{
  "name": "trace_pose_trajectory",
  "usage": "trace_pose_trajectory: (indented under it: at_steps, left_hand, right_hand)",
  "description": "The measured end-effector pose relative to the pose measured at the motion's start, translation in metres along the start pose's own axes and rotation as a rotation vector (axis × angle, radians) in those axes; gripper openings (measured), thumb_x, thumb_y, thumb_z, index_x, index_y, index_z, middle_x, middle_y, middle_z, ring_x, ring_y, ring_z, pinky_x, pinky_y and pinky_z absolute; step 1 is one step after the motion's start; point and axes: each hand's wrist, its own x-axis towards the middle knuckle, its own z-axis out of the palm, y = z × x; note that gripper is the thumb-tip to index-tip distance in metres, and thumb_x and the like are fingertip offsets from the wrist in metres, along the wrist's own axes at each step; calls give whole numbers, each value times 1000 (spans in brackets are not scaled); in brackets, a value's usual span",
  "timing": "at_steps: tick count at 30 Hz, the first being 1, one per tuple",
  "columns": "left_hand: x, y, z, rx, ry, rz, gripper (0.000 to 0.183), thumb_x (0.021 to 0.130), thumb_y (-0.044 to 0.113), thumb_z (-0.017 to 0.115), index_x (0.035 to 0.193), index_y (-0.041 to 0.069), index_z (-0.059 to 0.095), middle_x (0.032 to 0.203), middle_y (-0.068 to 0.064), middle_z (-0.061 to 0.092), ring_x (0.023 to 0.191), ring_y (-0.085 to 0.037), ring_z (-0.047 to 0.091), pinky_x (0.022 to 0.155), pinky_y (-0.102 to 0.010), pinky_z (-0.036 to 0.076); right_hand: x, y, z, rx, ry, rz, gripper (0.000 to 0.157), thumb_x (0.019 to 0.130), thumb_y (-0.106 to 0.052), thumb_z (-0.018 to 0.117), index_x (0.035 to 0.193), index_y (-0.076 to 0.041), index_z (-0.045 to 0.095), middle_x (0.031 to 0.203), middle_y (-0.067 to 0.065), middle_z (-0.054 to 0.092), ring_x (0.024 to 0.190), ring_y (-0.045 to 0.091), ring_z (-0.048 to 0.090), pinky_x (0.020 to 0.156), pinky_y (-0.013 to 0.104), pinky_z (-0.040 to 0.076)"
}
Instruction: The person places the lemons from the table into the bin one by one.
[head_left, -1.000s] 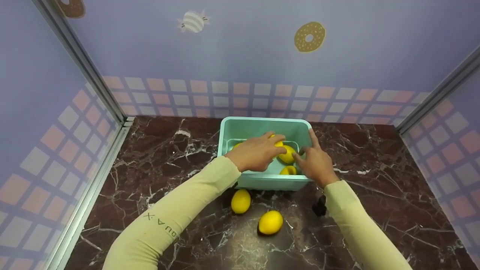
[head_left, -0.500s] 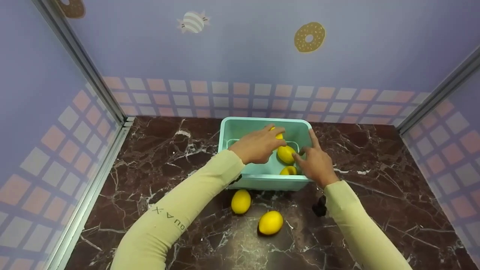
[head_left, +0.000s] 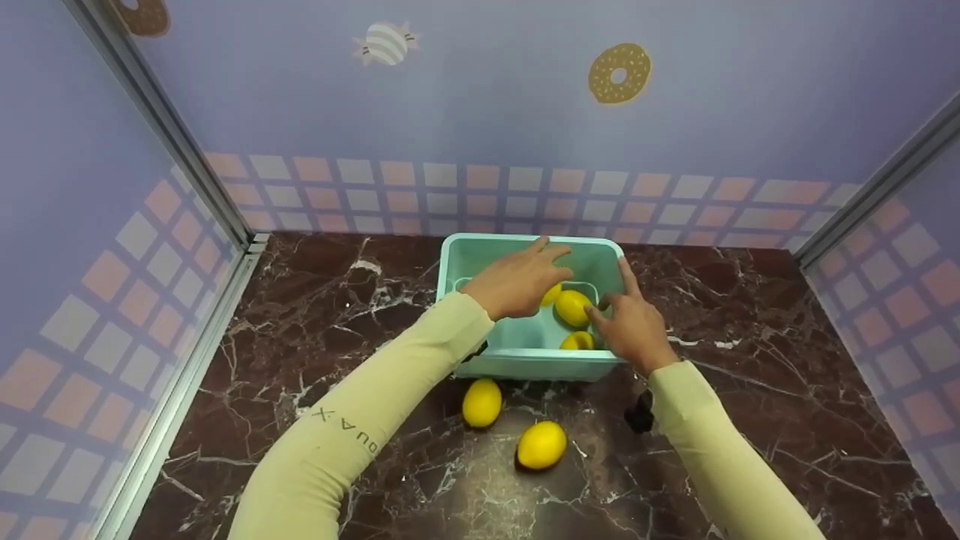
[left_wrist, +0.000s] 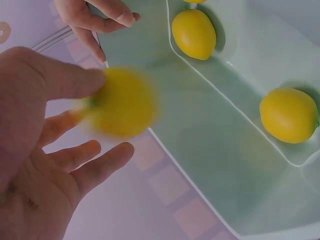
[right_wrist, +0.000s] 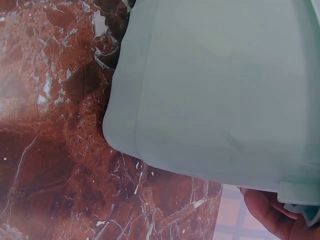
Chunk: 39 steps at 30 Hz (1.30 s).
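A mint-green plastic bin [head_left: 536,364] holds several yellow lemons, among them one lemon [head_left: 574,308] at the right and another lemon [head_left: 577,341] by the front wall. My left hand [head_left: 517,281] is over the bin with its fingers spread. Just off its fingertips, a blurred lemon [left_wrist: 122,102] is in the air in the left wrist view; in the head view the hand partly covers it. My right hand [head_left: 634,326] grips the bin's right rim, index finger along the edge and thumb inside. The left arm hides the bin's left part in the head view.
Two lemons lie on the dark red marble tabletop [head_left: 360,465] before the bin: a nearer lemon [head_left: 541,445] and a farther lemon [head_left: 482,403]. Patterned purple panels [head_left: 495,112] close the back and both sides.
My left hand has shifted slightly up and back, and its fingers have spread. The lemon it held has come away and dropped lower. My right hand and the bin have not moved.
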Motion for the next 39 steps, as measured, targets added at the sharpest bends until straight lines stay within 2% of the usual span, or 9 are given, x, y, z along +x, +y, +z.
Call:
trace_pose_trajectory:
  at_steps: [5, 12, 22, 28, 34, 39]
  left_hand:
    - [1, 5, -3, 9, 0, 10, 51, 87, -1, 60, 133, 19, 56, 158, -7, 29, 147, -36, 24, 99, -39, 51]
    - [-1, 9, -4, 20, 6, 44, 48, 90, -1, 55, 134, 18, 56, 156, -7, 32, 145, -33, 30, 104, -38, 47]
    - [-21, 12, -1, 28, 42, 97, 48, 90, 2, 57, 136, 18, 54, 152, -7, 37, 139, -24, 39, 99, -33, 50]
    - [-30, 18, 2, 63, 85, 131, 46, 92, 5, 56, 136, 20, 51, 151, -8, 40, 136, -23, 44, 90, -35, 55]
    - [-36, 23, 4, 85, 124, 184, 53, 90, 5, 60, 139, 21, 49, 148, -9, 44, 133, -24, 48, 89, -35, 56]
    - [-42, 26, 6, 74, 163, 220, 48, 90, 5, 60, 134, 21, 51, 141, -6, 49, 125, -21, 54, 87, -32, 56]
  right_hand:
    - [-1, 0, 0, -10, -3, -5, 42, 95, -42, 55, 105, -4, 70, 164, 6, 3, 79, 33, 64, 74, 48, 49]
    - [-1, 0, 1, -8, -2, -4, 41, 95, -41, 55, 105, -3, 70, 164, 6, 3, 79, 33, 65, 76, 49, 49]
    - [0, 0, 1, -13, -10, 8, 41, 95, -42, 55, 105, -5, 70, 165, 5, 3, 83, 36, 64, 78, 51, 49]
    - [0, 0, 0, -15, -6, -2, 41, 95, -42, 55, 104, -5, 70, 165, 6, 3, 82, 36, 65, 77, 51, 49]
    - [0, 1, 1, -5, 12, -12, 39, 94, -41, 56, 101, -5, 70, 164, 7, 6, 80, 36, 65, 73, 49, 49]
    - [1, 2, 1, -3, 9, -9, 37, 94, -39, 56, 101, -5, 70, 164, 7, 5, 81, 35, 64, 73, 49, 48]
